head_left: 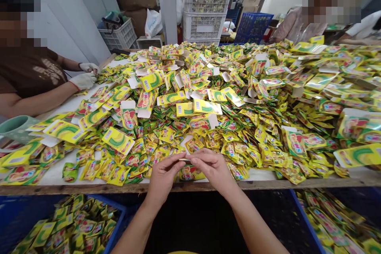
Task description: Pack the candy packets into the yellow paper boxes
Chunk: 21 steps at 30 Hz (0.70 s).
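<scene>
At the table's near edge, my left hand (166, 174) and my right hand (212, 168) meet over a small yellow-green carton (190, 172). Thumbs and fingertips of both hands pinch its upper end, where a thin pale edge shows between them. My fingers hide part of the carton. Just beyond my hands lie many small yellow candy-like sachets (238, 143). Flat and opened cartons, such as a yellow one with a barcode (118, 141), lie on top of the heap.
Below the table edge (89, 188) stand a blue crate (119, 222) at left and another blue crate (308, 222) at right, both holding packets. A co-worker's gloved hands (85, 80) work at the left. Stacked white crates (204, 24) rise behind. A green cup (19, 129) stands left.
</scene>
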Each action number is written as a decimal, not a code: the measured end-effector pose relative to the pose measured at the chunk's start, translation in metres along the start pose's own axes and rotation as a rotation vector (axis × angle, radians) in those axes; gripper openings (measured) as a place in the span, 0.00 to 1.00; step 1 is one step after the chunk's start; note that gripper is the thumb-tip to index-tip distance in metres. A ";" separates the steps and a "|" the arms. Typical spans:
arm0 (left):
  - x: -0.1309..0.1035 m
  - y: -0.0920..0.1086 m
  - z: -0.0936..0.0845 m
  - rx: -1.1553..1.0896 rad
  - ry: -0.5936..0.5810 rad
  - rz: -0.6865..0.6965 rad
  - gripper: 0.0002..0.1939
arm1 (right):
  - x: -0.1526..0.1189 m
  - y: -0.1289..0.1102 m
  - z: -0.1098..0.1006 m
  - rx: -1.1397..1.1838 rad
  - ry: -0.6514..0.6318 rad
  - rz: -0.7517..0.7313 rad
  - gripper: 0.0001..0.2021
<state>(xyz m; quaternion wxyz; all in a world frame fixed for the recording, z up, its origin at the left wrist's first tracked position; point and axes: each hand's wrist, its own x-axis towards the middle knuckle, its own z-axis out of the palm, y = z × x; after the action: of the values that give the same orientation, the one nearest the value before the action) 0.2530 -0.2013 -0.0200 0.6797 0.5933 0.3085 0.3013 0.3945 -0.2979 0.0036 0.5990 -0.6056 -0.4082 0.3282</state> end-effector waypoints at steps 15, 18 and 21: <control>0.004 -0.010 -0.008 0.422 -0.100 0.400 0.13 | -0.012 0.009 0.007 -0.210 0.166 -0.227 0.04; -0.002 -0.010 -0.012 0.508 -0.141 0.467 0.16 | -0.023 0.013 0.009 -0.376 0.186 -0.349 0.08; -0.005 -0.011 -0.015 0.571 -0.163 0.564 0.18 | -0.035 0.013 0.010 -0.517 0.135 -0.414 0.11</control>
<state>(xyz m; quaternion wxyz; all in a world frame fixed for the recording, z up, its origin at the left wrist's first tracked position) 0.2390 -0.1974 -0.0318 0.4009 0.8413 0.1503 0.3301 0.3710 -0.3238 -0.0131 0.5054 -0.6619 -0.5517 0.0444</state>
